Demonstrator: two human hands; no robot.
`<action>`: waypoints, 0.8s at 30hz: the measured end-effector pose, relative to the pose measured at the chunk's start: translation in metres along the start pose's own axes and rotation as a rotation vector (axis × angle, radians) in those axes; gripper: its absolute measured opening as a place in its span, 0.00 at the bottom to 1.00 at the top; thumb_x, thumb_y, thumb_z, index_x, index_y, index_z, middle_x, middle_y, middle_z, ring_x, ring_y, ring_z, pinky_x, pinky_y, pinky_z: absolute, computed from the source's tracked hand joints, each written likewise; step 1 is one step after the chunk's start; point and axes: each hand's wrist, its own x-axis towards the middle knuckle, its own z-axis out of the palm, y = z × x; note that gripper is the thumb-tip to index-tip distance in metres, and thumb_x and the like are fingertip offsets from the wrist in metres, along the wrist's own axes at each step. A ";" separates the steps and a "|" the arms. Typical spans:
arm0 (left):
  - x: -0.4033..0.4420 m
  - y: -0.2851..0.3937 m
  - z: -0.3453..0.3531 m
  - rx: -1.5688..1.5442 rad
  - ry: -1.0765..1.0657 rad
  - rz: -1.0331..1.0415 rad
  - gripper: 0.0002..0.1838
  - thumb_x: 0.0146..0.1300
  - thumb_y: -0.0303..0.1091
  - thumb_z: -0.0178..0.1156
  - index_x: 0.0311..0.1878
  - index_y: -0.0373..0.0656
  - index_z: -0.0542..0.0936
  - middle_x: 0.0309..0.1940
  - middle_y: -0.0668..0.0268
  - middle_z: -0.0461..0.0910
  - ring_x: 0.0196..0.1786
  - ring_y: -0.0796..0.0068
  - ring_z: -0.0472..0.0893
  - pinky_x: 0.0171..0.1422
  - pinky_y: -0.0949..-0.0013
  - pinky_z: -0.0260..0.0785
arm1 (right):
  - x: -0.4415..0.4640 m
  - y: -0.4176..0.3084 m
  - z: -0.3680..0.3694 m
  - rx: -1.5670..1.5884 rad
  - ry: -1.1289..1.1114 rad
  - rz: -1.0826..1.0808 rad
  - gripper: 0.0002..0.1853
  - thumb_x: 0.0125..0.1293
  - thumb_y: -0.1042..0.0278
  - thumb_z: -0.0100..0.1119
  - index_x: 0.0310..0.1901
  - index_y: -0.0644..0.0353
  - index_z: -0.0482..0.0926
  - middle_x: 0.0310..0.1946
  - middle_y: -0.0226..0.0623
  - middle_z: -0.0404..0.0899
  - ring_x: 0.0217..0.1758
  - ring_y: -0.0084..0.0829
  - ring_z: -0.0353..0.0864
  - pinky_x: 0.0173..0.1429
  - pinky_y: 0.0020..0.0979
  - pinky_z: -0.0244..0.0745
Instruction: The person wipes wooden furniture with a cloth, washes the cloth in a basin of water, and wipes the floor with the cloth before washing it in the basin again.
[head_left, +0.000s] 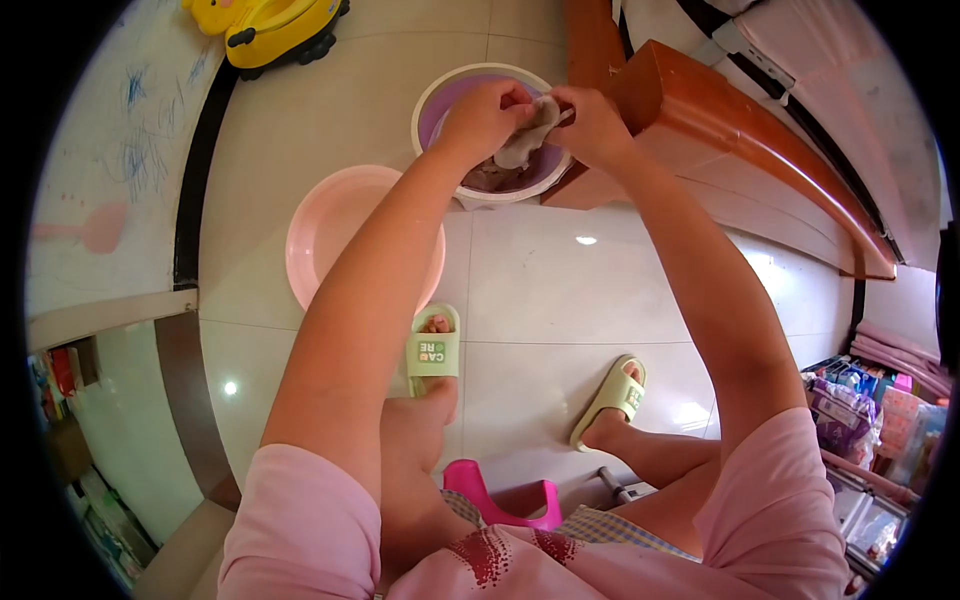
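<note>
Both arms reach forward over a white-rimmed basin with a purple inside (425, 125). Between the hands hangs a small, limp, light grey sock (527, 136). My left hand (487, 118) is closed on one side of it, thumb and fingers pinching the fabric. On the other side, my right hand (592, 125) grips its edge with bent fingers. Below the sock, dark brownish contents (492, 178) lie in the basin; whether they are cloth or dirty water is unclear.
A pink basin (312, 240) stands on the tiled floor, partly behind my left forearm. Right of the hands is a wooden furniture end (690, 110). Green slippers (434, 352) are on my feet, near a pink stool (480, 490). A yellow ride-on toy (280, 35) sits far left.
</note>
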 end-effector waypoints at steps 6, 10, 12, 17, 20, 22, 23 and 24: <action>0.002 0.015 -0.008 0.179 0.148 0.080 0.05 0.57 0.26 0.56 0.37 0.39 0.78 0.29 0.63 0.81 0.33 0.74 0.80 0.39 0.72 0.71 | -0.004 -0.012 0.009 0.031 0.176 0.043 0.23 0.46 0.69 0.62 0.48 0.61 0.77 0.42 0.43 0.80 0.47 0.42 0.79 0.50 0.35 0.74; 0.005 0.043 -0.015 0.249 0.168 0.183 0.06 0.56 0.26 0.53 0.36 0.40 0.78 0.28 0.60 0.81 0.33 0.62 0.79 0.39 0.63 0.71 | -0.008 -0.028 -0.001 -0.016 -0.060 0.171 0.28 0.47 0.66 0.63 0.53 0.60 0.73 0.46 0.44 0.79 0.49 0.42 0.79 0.53 0.35 0.73; 0.006 0.046 -0.018 0.313 0.171 0.202 0.07 0.56 0.27 0.53 0.36 0.41 0.79 0.28 0.60 0.81 0.33 0.62 0.79 0.39 0.63 0.71 | 0.004 -0.007 0.006 -0.105 -0.013 0.149 0.28 0.47 0.66 0.62 0.54 0.59 0.72 0.47 0.45 0.79 0.50 0.42 0.78 0.53 0.35 0.73; 0.005 0.034 -0.017 0.414 0.144 0.026 0.07 0.54 0.31 0.55 0.35 0.42 0.79 0.28 0.60 0.81 0.33 0.62 0.80 0.40 0.63 0.71 | 0.001 -0.001 0.029 -0.063 0.193 0.138 0.23 0.50 0.65 0.60 0.50 0.60 0.75 0.48 0.46 0.78 0.50 0.43 0.78 0.53 0.36 0.73; 0.006 0.027 -0.017 0.309 0.074 -0.033 0.08 0.53 0.34 0.57 0.34 0.42 0.79 0.28 0.61 0.81 0.33 0.63 0.80 0.40 0.64 0.71 | -0.008 -0.006 0.038 0.046 0.047 0.125 0.19 0.51 0.65 0.59 0.47 0.60 0.78 0.45 0.46 0.79 0.48 0.44 0.79 0.53 0.37 0.73; 0.005 0.033 -0.018 0.317 0.062 -0.037 0.07 0.56 0.31 0.59 0.37 0.41 0.79 0.27 0.64 0.80 0.30 0.72 0.78 0.39 0.71 0.70 | -0.010 -0.004 0.039 -0.010 0.218 0.097 0.19 0.50 0.65 0.58 0.46 0.61 0.78 0.40 0.48 0.80 0.46 0.46 0.79 0.51 0.39 0.73; 0.006 0.036 -0.019 0.315 0.055 -0.038 0.07 0.56 0.31 0.59 0.37 0.41 0.79 0.27 0.64 0.80 0.30 0.72 0.78 0.39 0.71 0.70 | -0.011 -0.003 0.039 -0.010 0.220 0.104 0.19 0.50 0.65 0.58 0.46 0.61 0.78 0.40 0.48 0.80 0.46 0.46 0.79 0.51 0.39 0.73; 0.008 0.038 -0.023 0.361 0.086 0.026 0.07 0.56 0.31 0.59 0.37 0.41 0.79 0.28 0.64 0.80 0.31 0.72 0.78 0.39 0.70 0.71 | -0.010 -0.001 0.038 -0.090 0.123 0.040 0.18 0.50 0.65 0.58 0.44 0.61 0.79 0.38 0.48 0.81 0.45 0.46 0.79 0.51 0.39 0.74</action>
